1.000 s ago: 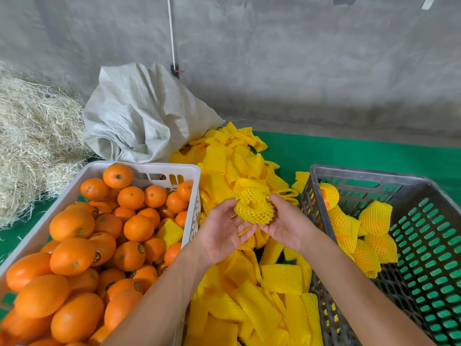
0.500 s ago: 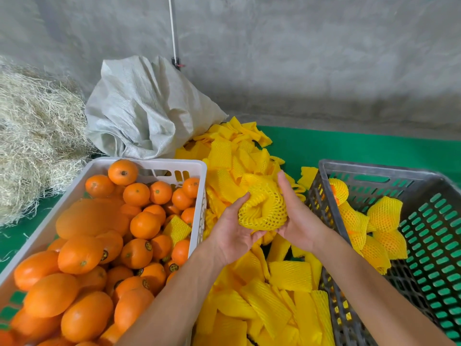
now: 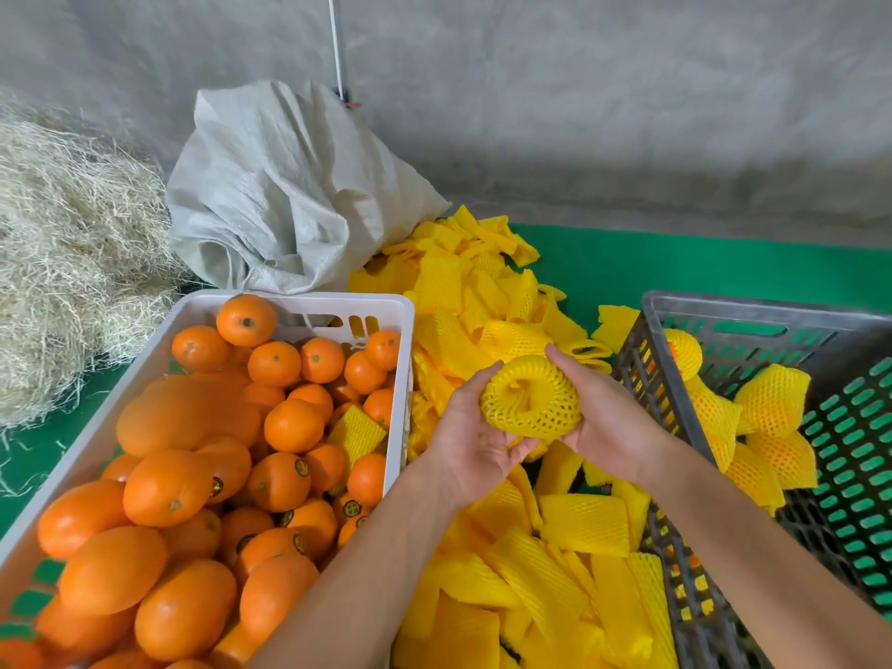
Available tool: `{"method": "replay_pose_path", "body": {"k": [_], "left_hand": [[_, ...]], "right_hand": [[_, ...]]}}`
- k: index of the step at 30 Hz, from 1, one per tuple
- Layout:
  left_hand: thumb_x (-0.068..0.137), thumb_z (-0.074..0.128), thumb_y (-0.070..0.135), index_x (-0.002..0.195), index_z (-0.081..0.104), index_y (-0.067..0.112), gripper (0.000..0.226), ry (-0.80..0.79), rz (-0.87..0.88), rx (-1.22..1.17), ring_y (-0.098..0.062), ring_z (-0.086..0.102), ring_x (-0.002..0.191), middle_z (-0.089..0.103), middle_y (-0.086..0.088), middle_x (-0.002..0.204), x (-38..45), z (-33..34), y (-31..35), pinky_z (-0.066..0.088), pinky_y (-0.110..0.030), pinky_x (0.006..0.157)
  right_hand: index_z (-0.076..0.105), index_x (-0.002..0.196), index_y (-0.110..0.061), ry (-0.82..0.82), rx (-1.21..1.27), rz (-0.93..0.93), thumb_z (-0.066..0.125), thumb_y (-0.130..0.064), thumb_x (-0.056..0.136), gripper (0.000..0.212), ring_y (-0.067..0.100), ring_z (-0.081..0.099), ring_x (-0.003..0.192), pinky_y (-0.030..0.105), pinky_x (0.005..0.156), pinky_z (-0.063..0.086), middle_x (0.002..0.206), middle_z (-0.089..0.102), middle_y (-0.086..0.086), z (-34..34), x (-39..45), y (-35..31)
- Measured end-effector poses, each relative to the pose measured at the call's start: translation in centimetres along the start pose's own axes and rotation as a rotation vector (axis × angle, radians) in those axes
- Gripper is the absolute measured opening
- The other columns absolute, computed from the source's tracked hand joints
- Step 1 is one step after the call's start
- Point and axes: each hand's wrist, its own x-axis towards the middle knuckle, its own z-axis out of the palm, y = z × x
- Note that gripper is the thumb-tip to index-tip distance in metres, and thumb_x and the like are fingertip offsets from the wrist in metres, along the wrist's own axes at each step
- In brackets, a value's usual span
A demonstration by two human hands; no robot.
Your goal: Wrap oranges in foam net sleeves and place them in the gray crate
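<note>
Between both hands sits an orange wrapped in a yellow foam net sleeve, the sleeve's folded-in end facing up. My left hand cups it from the left and below, and my right hand grips it from the right. They hover over a heap of loose yellow sleeves. The gray crate stands to the right and holds several wrapped oranges. A white crate on the left is full of bare oranges.
A crumpled white woven sack lies behind the white crate. Pale straw is piled at far left. Green matting covers the floor up to a gray concrete wall. A thin pole leans on that wall.
Both hands turned the wrapped orange, so the sleeve's tucked end now faces up. The hands drifted slightly right and down over the sleeve heap.
</note>
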Motion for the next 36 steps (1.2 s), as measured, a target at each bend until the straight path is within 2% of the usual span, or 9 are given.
{"method": "replay_pose_path", "body": {"k": [10,13,16,19,22,26,28,31,36], "left_hand": [[0.102,0.058,0.038,0.136,0.063,0.012,0.043,0.103,0.171,0.090,-0.026,0.065,0.117,0.067,-0.014,0.136,-0.2,0.2,0.2,0.052,-0.042,0.104],[0.104,0.059,0.022,0.116,0.064,-0.002,0.027,0.212,0.562,0.343,-0.029,0.069,0.097,0.069,-0.023,0.116,-0.7,0.4,-0.1,0.060,-0.041,0.090],[0.103,0.060,0.013,0.101,0.063,0.000,0.013,0.268,0.934,0.510,-0.029,0.068,0.090,0.067,-0.012,0.098,-2.3,-0.1,1.3,0.062,-0.035,0.079],[0.105,0.060,0.019,0.102,0.065,0.010,0.011,0.376,1.067,0.809,-0.023,0.068,0.092,0.069,-0.007,0.100,-3.8,-2.8,3.8,0.058,-0.026,0.075],[0.104,0.059,0.022,0.108,0.064,0.018,0.007,0.577,0.957,1.100,-0.011,0.065,0.098,0.068,0.005,0.106,-4.9,-7.0,4.6,0.057,-0.031,0.080],[0.099,0.056,0.013,0.130,0.057,0.013,0.031,0.790,0.734,1.662,-0.030,0.052,0.122,0.057,-0.011,0.131,-4.5,-11.1,4.9,0.047,-0.047,0.100],[0.095,0.055,0.013,0.140,0.048,0.020,0.046,0.976,0.487,1.900,-0.037,0.033,0.140,0.042,-0.013,0.148,-4.2,-11.4,5.3,0.035,-0.057,0.111],[0.097,0.053,0.013,0.144,0.043,0.025,0.049,1.064,0.162,1.854,-0.042,0.013,0.150,0.027,-0.012,0.158,-4.4,-11.1,6.4,0.034,-0.070,0.109],[0.099,0.055,0.008,0.133,0.053,0.019,0.036,1.125,0.132,1.758,-0.044,0.021,0.145,0.028,-0.017,0.154,-4.5,-11.4,6.7,0.048,-0.060,0.103]], "right_hand": [[0.055,0.142,-0.016,0.094,0.179,-0.029,0.058,-0.046,0.100,0.052,0.022,0.071,0.112,0.033,0.074,0.061,0.126,0.072,0.006,-0.5,-0.4,-0.2],[0.049,0.146,-0.019,0.123,0.186,-0.027,0.059,-0.047,0.099,0.056,0.022,0.070,0.115,0.038,0.082,0.061,0.130,0.070,0.005,-0.7,-0.1,-0.3],[0.047,0.147,-0.022,0.147,0.188,-0.023,0.061,-0.048,0.097,0.058,0.022,0.070,0.112,0.039,0.077,0.062,0.130,0.069,0.005,-1.0,-0.2,-0.3],[0.042,0.150,-0.022,0.156,0.184,-0.018,0.062,-0.047,0.097,0.062,0.024,0.068,0.116,0.042,0.082,0.060,0.135,0.066,0.006,-1.2,0.2,-0.2],[0.044,0.150,-0.020,0.134,0.140,-0.018,0.060,-0.047,0.098,0.060,0.024,0.068,0.116,0.041,0.083,0.059,0.134,0.067,0.007,-0.9,0.6,0.0],[0.043,0.151,-0.019,0.130,0.099,-0.026,0.061,-0.046,0.097,0.063,0.025,0.066,0.118,0.042,0.084,0.058,0.138,0.064,0.008,-0.7,0.9,0.2],[0.040,0.153,-0.019,0.148,0.095,-0.020,0.062,-0.047,0.097,0.067,0.027,0.063,0.121,0.046,0.093,0.056,0.142,0.060,0.009,-1.1,1.0,0.3],[0.040,0.153,-0.019,0.153,0.102,-0.019,0.062,-0.046,0.097,0.066,0.027,0.063,0.120,0.048,0.096,0.054,0.140,0.061,0.009,-1.2,1.0,0.1],[0.042,0.151,-0.018,0.140,0.095,-0.017,0.061,-0.046,0.097,0.064,0.027,0.064,0.120,0.048,0.100,0.053,0.138,0.063,0.008,-1.5,1.3,0.2]]}}
